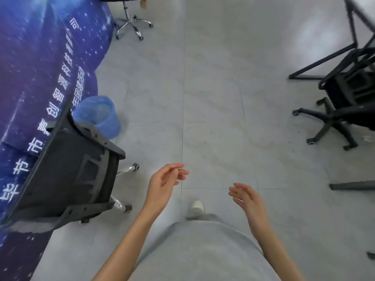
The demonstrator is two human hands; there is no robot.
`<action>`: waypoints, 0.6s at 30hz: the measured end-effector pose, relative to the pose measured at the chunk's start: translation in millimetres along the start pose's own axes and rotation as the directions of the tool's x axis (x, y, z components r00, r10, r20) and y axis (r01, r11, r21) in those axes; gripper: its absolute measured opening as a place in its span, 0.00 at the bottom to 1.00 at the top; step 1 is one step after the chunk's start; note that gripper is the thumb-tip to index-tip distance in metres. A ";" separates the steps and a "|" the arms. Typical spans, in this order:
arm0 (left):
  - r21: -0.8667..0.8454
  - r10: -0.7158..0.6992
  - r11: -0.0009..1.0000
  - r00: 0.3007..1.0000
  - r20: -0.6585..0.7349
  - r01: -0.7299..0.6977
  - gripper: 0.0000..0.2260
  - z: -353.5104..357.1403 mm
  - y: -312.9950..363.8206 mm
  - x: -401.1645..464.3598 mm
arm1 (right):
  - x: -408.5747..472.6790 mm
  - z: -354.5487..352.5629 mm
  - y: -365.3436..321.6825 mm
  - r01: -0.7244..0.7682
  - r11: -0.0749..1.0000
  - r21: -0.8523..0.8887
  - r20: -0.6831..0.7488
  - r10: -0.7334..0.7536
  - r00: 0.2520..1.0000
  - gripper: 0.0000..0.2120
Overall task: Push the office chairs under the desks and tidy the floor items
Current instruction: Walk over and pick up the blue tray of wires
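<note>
Both hands are hanging free over the grey tiled floor point(213, 98), holding nothing: the left hand point(164, 185) is sitting with its fingers loosely bent and its palm turned inward, and the right hand point(246, 197) is facing it with fingers relaxed and slightly spread. The two hands are staying apart from each other and well clear of every chair. A grey mesh-backed office chair point(67, 179) is standing at the left, its back tilting toward the camera and its seat side pressing in against a worktop draped in a blue starry cloth point(40, 63) printed with white characters; its chrome legs and castors are showing on the floor just beside it. A bin lined with a blue bag point(99, 116) is sitting on the floor right behind that chair, close to the cloth's edge. A black office chair point(345, 110) is standing at the right, beside the black frame of another worktop point(324, 59), with its star base out on the open floor. A chrome chair base point(132, 25) is showing at the far left end of the floor. A light shoe point(195, 208) is stepping forward between the arms.
</note>
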State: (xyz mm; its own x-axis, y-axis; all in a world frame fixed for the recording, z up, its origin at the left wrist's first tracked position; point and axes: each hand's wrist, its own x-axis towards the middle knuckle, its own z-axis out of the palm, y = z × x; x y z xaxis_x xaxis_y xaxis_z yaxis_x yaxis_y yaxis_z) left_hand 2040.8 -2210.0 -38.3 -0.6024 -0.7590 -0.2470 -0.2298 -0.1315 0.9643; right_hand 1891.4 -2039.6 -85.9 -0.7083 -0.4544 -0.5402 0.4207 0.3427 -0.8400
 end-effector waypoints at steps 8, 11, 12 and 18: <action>0.008 -0.140 0.990 0.983 -0.117 0.142 0.11 10.9 5.9 125.3 | 164.6 31.8 -150.7 0.172 0.983 0.059 0.037 -0.175 0.984 0.13; -0.009 -0.166 0.986 0.975 -0.151 0.166 0.10 18.0 8.3 195.5 | 239.3 39.2 -201.3 0.230 0.971 0.064 0.021 -0.232 0.972 0.13; -0.015 -0.168 0.986 0.973 -0.157 0.168 0.10 21.8 10.9 224.2 | 265.2 40.8 -216.5 0.242 0.969 0.054 0.010 -0.243 0.970 0.13; 0.040 -0.114 0.992 0.993 -0.042 0.116 0.11 65.4 71.1 422.7 | 398.3 38.7 -284.3 0.158 0.987 0.006 -0.090 -0.157 0.983 0.14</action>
State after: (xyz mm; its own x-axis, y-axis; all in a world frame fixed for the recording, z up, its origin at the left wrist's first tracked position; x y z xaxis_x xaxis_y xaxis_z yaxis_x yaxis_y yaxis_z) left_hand 1719.9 -2498.4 -80.4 -0.5395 -0.7653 -0.3511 -0.3280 -0.1931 0.9248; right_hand 1511.6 -2349.8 -64.2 -0.8139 -0.4264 -0.3947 0.3069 0.2613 -0.9152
